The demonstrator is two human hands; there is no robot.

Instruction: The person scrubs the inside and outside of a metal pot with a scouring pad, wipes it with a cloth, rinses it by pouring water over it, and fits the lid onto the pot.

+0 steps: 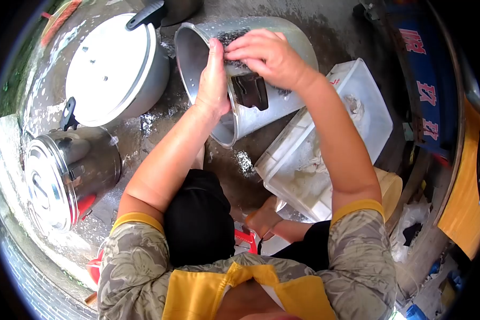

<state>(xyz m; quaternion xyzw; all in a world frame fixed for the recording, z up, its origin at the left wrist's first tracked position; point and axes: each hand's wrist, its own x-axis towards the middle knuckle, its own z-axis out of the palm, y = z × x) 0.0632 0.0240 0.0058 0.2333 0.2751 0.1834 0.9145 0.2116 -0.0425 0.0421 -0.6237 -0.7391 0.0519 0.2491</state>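
Observation:
A large aluminium pot [293, 45] lies on its side in front of me, its open mouth facing left. My left hand [214, 82] is closed over the pot's rim, thumb up. Curled against the pot's upper side is my right hand [272, 56], its fingertips close to the left thumb. Dark, rough-looking patches [232, 38] show on the metal around those fingers. Whether something small sits under the right fingers is hidden. Just below that hand a black handle [250, 92] sticks out from the pot's side.
A big pressure cooker [106, 69] with a pale lid stands at upper left. Below it is a lidded steel pot [85, 160]. A translucent plastic bin [376, 112] with murky contents lies to the right. The ground is wet. A blue panel [426, 80] stands at far right.

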